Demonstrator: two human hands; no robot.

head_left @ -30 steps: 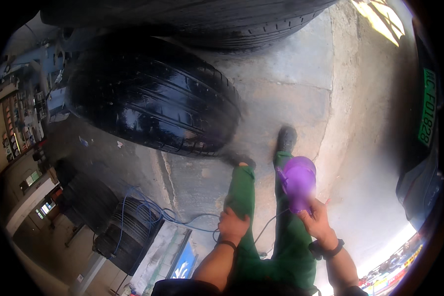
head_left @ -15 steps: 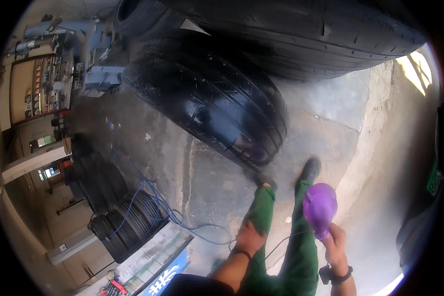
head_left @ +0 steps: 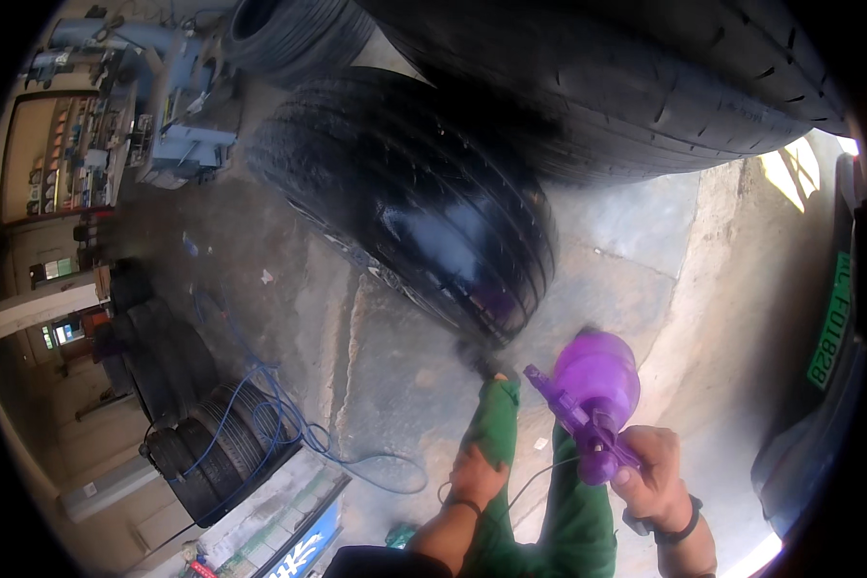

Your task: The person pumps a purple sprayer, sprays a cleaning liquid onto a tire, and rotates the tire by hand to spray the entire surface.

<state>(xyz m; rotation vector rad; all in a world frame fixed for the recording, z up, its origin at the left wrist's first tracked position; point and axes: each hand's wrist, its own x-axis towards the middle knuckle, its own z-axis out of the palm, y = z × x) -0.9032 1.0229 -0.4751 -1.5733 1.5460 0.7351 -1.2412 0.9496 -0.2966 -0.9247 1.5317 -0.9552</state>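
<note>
Over R leg (head_left: 580,525), round all-purple spray btl (head_left: 599,371), R hand (head_left: 653,472) gripping it, L hand (head_left: 478,477) loose on knee (head_left: 492,424)

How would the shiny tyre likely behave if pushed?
The shiny tyre would probably roll, since it seems to stand on its round tread. It may feel slippery where the tread gleams as if wet. Its broad build suggests real weight.

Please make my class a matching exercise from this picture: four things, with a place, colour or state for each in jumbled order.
Things:
1. Spray bottle
2. Left hand
3. Hose
4. Middle tyre

Descriptions:
A. Blue, lying in loops
B. Black, with a shiny patch on its tread
C. Purple, held in the right hand
D. Resting on a green trouser leg

Pairs: 1-C, 2-D, 3-A, 4-B
</note>
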